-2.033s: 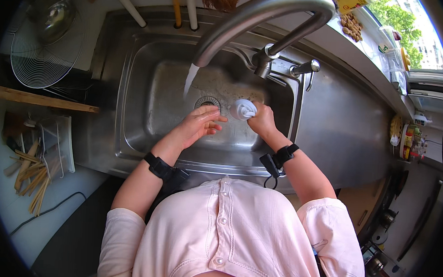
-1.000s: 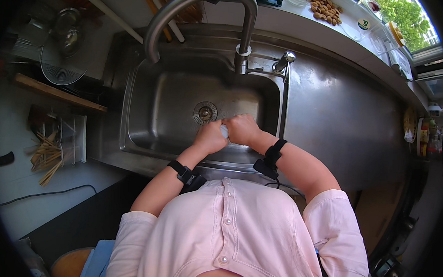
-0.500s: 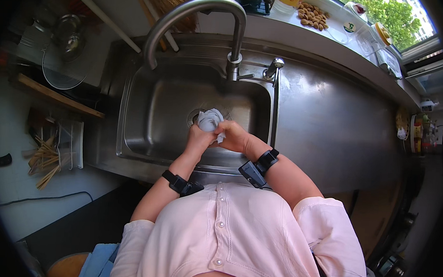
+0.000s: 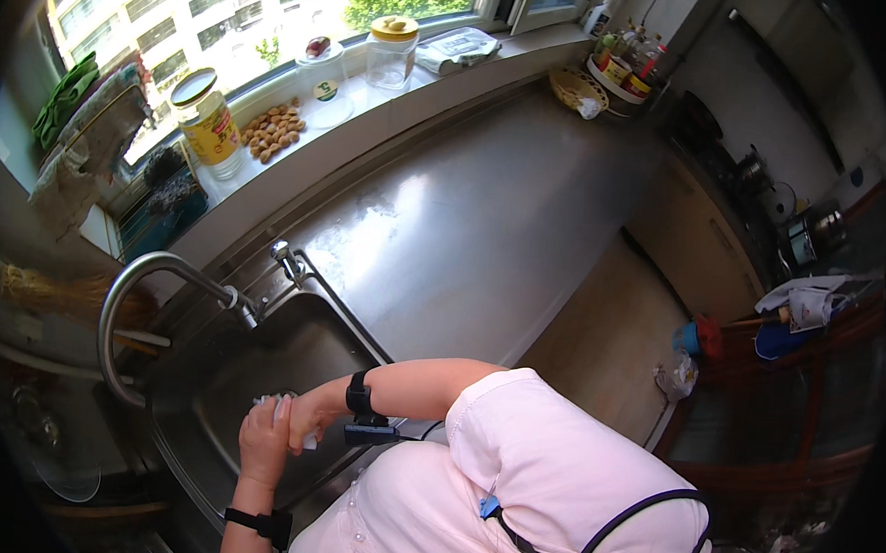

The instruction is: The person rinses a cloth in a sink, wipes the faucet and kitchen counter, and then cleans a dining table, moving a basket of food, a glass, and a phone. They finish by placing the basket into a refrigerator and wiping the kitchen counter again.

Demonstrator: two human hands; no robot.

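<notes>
A crumpled white cloth (image 4: 311, 441) is clamped in the fingers of the left hand (image 4: 264, 435) and right hand (image 4: 311, 415) over a steel sink (image 4: 228, 370), beside a shiny steel countertop (image 4: 466, 228) running under a window (image 4: 276, 27) to a round white tray (image 4: 610, 93) of coloured containers (image 4: 636, 84).

Can make out a yellow label (image 4: 210, 134) with reddish print on the clear jar (image 4: 226, 168) on the windowsill (image 4: 299, 164), left of the nuts (image 4: 273, 130); can't read the small lettering cleanly. Also see a round pale sticker (image 4: 325, 90) with a dark green mark on the clear tub (image 4: 321, 69) just right of the nuts; too small to read for sure. Can't resolve any lettering on the coloured bottles (image 4: 629, 66) in the far corner.
</notes>
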